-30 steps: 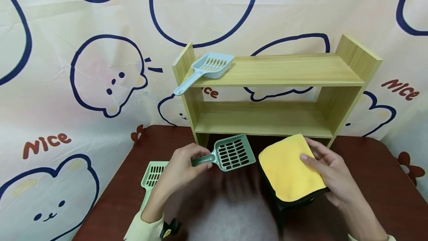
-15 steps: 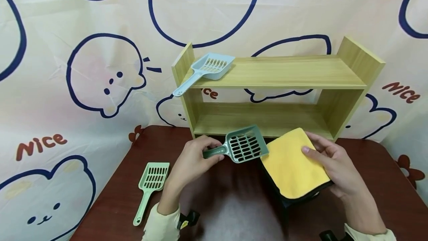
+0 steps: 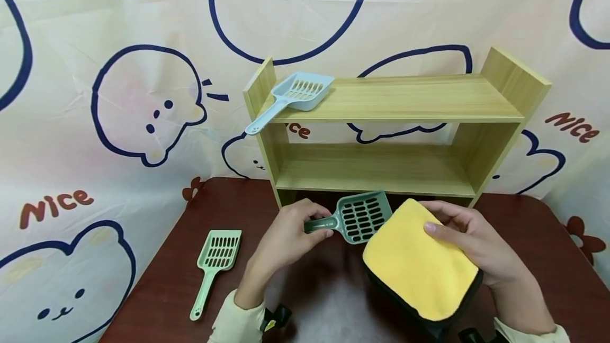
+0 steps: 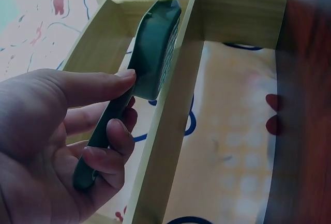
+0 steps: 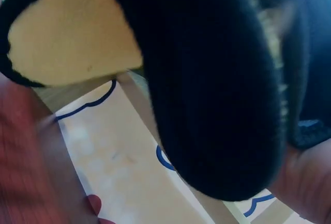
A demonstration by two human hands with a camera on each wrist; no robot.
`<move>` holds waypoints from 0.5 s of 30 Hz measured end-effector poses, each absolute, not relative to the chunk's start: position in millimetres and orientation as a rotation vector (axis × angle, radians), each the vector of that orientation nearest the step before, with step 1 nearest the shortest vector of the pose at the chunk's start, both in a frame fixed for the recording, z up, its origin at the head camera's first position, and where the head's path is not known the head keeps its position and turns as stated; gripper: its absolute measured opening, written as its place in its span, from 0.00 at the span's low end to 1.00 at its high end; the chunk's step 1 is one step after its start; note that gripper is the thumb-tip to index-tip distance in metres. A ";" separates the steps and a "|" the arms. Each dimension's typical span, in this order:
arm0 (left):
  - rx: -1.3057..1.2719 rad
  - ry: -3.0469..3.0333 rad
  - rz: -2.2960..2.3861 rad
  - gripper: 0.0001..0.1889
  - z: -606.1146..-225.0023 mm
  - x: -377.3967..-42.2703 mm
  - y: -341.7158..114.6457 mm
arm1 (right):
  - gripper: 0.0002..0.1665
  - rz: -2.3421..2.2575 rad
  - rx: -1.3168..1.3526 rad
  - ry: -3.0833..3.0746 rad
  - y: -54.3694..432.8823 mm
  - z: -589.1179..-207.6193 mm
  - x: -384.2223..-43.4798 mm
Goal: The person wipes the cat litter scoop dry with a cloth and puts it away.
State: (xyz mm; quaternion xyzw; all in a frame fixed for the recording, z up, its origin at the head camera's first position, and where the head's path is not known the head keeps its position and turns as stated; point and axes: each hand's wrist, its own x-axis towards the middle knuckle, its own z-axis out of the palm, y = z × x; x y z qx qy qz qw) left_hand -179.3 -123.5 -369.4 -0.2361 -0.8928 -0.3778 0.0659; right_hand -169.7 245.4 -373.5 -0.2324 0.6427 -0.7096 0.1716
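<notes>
My left hand (image 3: 286,234) grips the handle of a dark green slotted litter scoop (image 3: 362,217), its pan pointing right. In the left wrist view, fingers and thumb wrap the handle of the scoop (image 4: 150,53). My right hand (image 3: 472,242) holds a folded cleaning cloth (image 3: 421,263), yellow on top and dark underneath, thumb on the yellow face and fingers beneath. The pan's far edge is right at the cloth's upper left side in the head view. Seen from the right wrist, the dark layers of the cloth (image 5: 217,105) fill much of the picture.
A wooden two-tier shelf (image 3: 376,168) stands at the back of the dark red table (image 3: 162,290). On its top board lies a light blue scoop (image 3: 300,91), handle overhanging the front left. A light green scoop (image 3: 216,258) lies on the table at left.
My left hand has carried the dark green scoop rightward, up and then back down, to the cloth. The cloth has come lower and nearer. The light green scoop is now fully uncovered.
</notes>
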 end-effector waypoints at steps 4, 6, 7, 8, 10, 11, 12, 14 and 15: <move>-0.745 -2.696 -1.106 0.10 -369.4 -176.1 -118.3 | 0.23 -1.958 -0.528 2.093 235.8 -371.3 -167.0; -0.761 -2.689 -1.098 0.10 -369.2 -175.0 -116.7 | 0.23 -1.919 -0.481 2.227 230.9 -371.2 -166.3; -0.767 -2.686 -1.099 0.10 -369.0 -174.4 -116.0 | 0.24 -1.905 -0.467 2.288 228.3 -371.5 -166.1; -0.771 -2.684 -1.101 0.10 -368.9 -173.6 -115.4 | 0.24 -1.898 -0.457 2.340 225.8 -371.9 -165.9; -0.771 -2.682 -1.109 0.10 -369.2 -172.3 -114.0 | 0.25 -1.894 -0.440 2.433 220.7 -373.0 -165.8; -0.771 -2.679 -1.111 0.11 -369.4 -171.6 -113.2 | 0.25 -1.896 -0.428 2.472 218.0 -373.4 -165.6; -0.766 -2.678 -1.113 0.11 -369.5 -170.9 -112.2 | 0.25 -1.895 -0.416 2.508 215.3 -374.1 -165.5; -0.761 -2.673 -1.107 0.12 -370.6 -170.1 -110.0 | 0.24 -1.880 -0.388 2.578 210.4 -375.2 -164.8; -0.759 -2.669 -1.099 0.12 -371.2 -169.6 -108.6 | 0.23 -1.864 -0.374 2.615 208.0 -375.8 -164.6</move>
